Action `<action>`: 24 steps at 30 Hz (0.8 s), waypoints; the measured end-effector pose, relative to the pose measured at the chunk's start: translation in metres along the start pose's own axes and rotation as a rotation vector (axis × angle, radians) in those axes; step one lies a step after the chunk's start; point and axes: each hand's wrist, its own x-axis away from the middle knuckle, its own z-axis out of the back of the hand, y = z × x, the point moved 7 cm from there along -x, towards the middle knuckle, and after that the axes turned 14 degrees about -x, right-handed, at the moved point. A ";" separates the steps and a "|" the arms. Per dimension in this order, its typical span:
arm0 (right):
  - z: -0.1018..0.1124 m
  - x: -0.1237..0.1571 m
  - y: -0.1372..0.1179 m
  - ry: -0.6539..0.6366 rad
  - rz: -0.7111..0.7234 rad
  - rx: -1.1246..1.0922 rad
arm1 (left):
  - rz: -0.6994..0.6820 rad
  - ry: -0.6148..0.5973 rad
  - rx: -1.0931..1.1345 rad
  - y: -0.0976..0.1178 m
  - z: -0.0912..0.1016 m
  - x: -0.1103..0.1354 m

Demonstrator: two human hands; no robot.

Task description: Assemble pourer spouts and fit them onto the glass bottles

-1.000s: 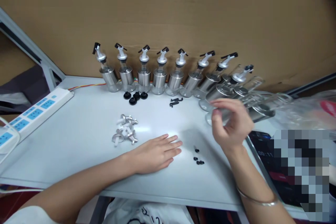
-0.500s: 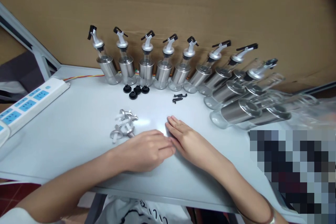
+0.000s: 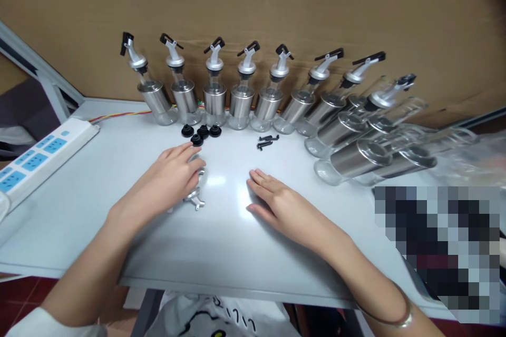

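Note:
My left hand (image 3: 171,178) lies palm down over a small pile of silver pourer spouts (image 3: 196,196) on the white table (image 3: 118,168), fingers curled lightly over them; whether it grips one is hidden. My right hand (image 3: 276,201) rests flat on the table a little to the right, fingers stretched out, holding nothing. Black rubber stoppers (image 3: 201,132) sit just beyond my left hand. Small black clips (image 3: 267,141) lie beyond my right hand.
A row of steel-sleeved glass oil bottles with pourer tops (image 3: 241,97) stands along the cardboard back wall; several bottles without tops (image 3: 356,160) crowd the right. A white power strip (image 3: 35,155) lies at the left edge. A blurred patch covers the lower right.
My left hand slid forward and left onto the silver spouts. My right hand, raised by the bottles a second ago, came down flat on the table and stays there.

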 end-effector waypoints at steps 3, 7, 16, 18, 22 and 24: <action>0.001 0.001 0.000 0.022 -0.004 -0.029 | 0.030 -0.001 0.043 -0.003 -0.002 -0.002; 0.001 0.001 0.000 0.018 -0.002 -0.025 | 0.028 -0.023 0.015 -0.006 -0.004 -0.006; 0.000 0.000 -0.002 -0.031 -0.002 0.074 | -0.078 0.040 0.088 0.004 0.002 -0.012; 0.000 0.000 -0.001 -0.031 -0.003 0.066 | -0.072 0.134 0.153 0.008 0.014 -0.011; 0.006 0.001 -0.003 0.040 0.015 -0.006 | 0.052 0.337 0.504 0.016 0.033 -0.005; 0.014 0.001 -0.007 0.112 0.036 -0.095 | 0.090 0.418 0.665 0.025 0.034 -0.001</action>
